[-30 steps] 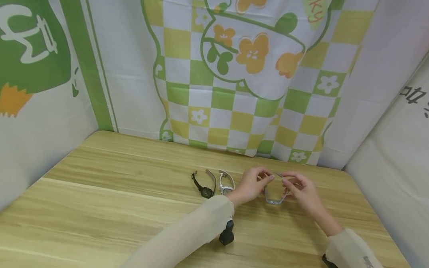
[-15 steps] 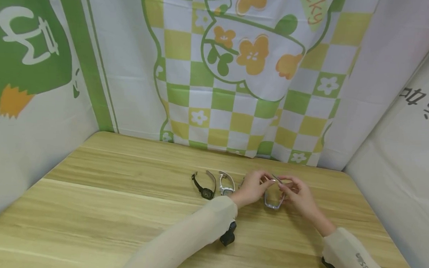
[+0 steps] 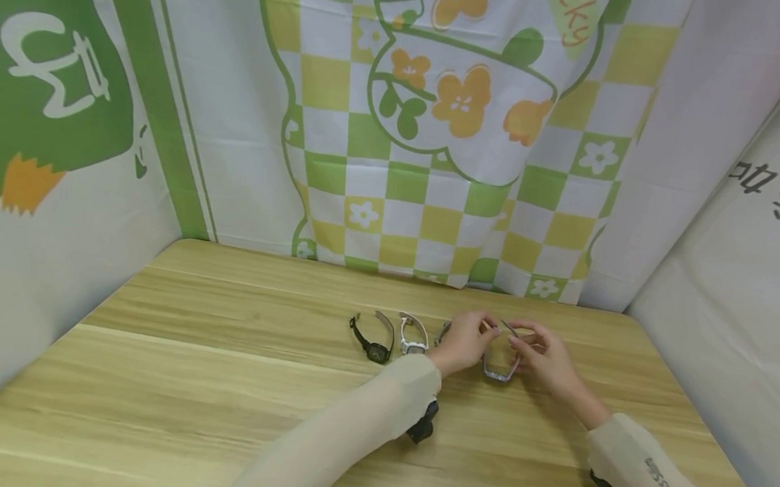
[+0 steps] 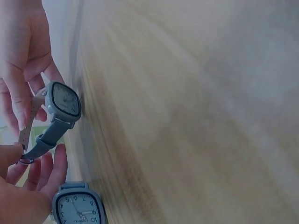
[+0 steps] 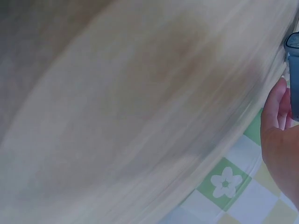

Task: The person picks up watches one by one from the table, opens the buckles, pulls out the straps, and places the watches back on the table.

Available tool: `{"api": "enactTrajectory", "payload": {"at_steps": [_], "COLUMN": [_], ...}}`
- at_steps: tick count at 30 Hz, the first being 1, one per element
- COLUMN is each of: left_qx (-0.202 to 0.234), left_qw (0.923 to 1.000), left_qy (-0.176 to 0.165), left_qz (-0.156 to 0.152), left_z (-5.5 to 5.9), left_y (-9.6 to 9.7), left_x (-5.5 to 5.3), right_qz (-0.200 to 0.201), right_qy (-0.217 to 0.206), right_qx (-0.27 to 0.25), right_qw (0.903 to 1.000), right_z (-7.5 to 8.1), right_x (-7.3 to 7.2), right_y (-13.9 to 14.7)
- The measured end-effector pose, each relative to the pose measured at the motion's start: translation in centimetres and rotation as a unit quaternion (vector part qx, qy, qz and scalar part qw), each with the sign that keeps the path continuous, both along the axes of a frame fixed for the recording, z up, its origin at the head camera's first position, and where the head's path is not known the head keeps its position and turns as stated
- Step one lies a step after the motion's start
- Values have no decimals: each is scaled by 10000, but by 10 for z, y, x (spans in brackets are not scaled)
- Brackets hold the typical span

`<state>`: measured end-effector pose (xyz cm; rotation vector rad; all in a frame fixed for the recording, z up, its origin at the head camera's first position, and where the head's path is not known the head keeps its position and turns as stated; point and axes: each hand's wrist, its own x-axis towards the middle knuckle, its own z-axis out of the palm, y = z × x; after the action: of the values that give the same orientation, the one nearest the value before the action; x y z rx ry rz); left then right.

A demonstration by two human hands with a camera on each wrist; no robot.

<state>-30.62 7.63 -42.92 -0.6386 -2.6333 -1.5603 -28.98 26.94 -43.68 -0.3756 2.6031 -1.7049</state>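
A grey-blue wristwatch (image 3: 498, 377) hangs in a loop between both hands, its square face (image 4: 65, 99) plain in the left wrist view. My left hand (image 3: 467, 341) pinches the strap's buckle end between thumb and fingers. The other strap end, with holes, is pinched by my right hand (image 3: 548, 356). Both strap ends are close together; whether the tip is through the buckle is too small to tell. In the right wrist view only part of the watch shows, at the right edge. A second grey-blue watch (image 4: 79, 207) lies beside my left hand, mostly hidden behind it in the head view.
To the left, a white watch (image 3: 414, 346) and a black watch (image 3: 376, 352) lie in a row on the wooden table (image 3: 226, 396). A checkered cloth (image 3: 439, 224) hangs at the table's back edge, with printed cloth walls on both sides.
The hands have come nearer each other, bringing the strap ends together. The held watch sits slightly lower in the head view, and more of the second grey watch shows past my left hand.
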Motion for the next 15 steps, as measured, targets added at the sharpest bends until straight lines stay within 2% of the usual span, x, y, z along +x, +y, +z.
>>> {"api": "enactTrajectory", "payload": {"at_steps": [11,15], "left_qx": [-717,-814], "left_qw": [9972,9960], "left_qy": [-121,-272], "left_qz": [193,252], "left_z": [6,7], "left_y": [4,7], "left_x": [-12,-15], "right_qz": [51,52], "right_qy": [-42,-105], "right_qx": [212,321], "right_qw": [9998,9994], "right_z": [-5,-5], "right_x": [-10,-13], "right_y": [4,5]}}
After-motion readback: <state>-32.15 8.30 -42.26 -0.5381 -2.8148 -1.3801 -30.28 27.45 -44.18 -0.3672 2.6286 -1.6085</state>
